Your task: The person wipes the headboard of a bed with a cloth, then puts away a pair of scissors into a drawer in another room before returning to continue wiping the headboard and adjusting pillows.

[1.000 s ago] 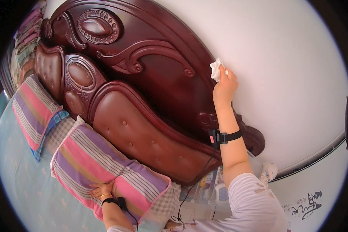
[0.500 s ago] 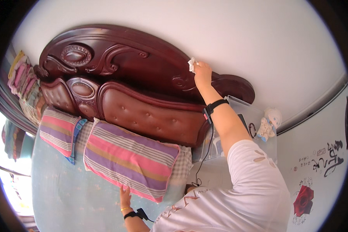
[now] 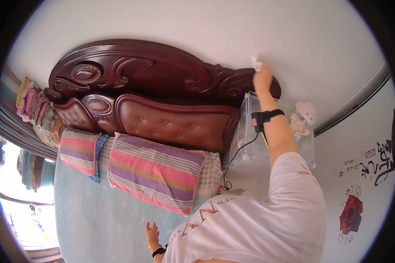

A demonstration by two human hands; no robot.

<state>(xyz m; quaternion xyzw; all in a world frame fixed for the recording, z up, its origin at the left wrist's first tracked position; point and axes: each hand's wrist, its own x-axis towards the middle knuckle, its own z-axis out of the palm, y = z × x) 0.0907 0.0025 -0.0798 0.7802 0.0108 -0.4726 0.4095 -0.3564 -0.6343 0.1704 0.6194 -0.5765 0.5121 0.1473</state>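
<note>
Nearest, the person's white T-shirt (image 3: 250,219) filled the lower middle, its short sleeve running up toward the raised right arm. The left hand (image 3: 152,236) stood out beside it with fingers loosely apart and nothing between them, a yellow bracelet (image 3: 153,247) and a black strap at its wrist. It appeared over the pale blue bedsheet (image 3: 105,219); whether it touched that could not be told.

Beyond lay a large striped pillow (image 3: 156,173) in pink, purple and tan, on a checked one (image 3: 210,173), and to the left a smaller striped pillow (image 3: 80,150). At the right, a black wristband (image 3: 267,116) with a dark cable (image 3: 236,153) circled the right forearm, which crossed above a clear plastic storage box (image 3: 256,151); a white doll (image 3: 300,125) sat there.

Behind the pillows rose a brown tufted leather panel (image 3: 175,127) and the carved dark-red headboard (image 3: 171,74). Farthest out, the right hand (image 3: 263,79) closed on a crumpled white cloth (image 3: 257,65), at the top edge of the headboard's right end, against the white wall (image 3: 206,26). Blur hid whether the cloth met wood or wall.
</note>
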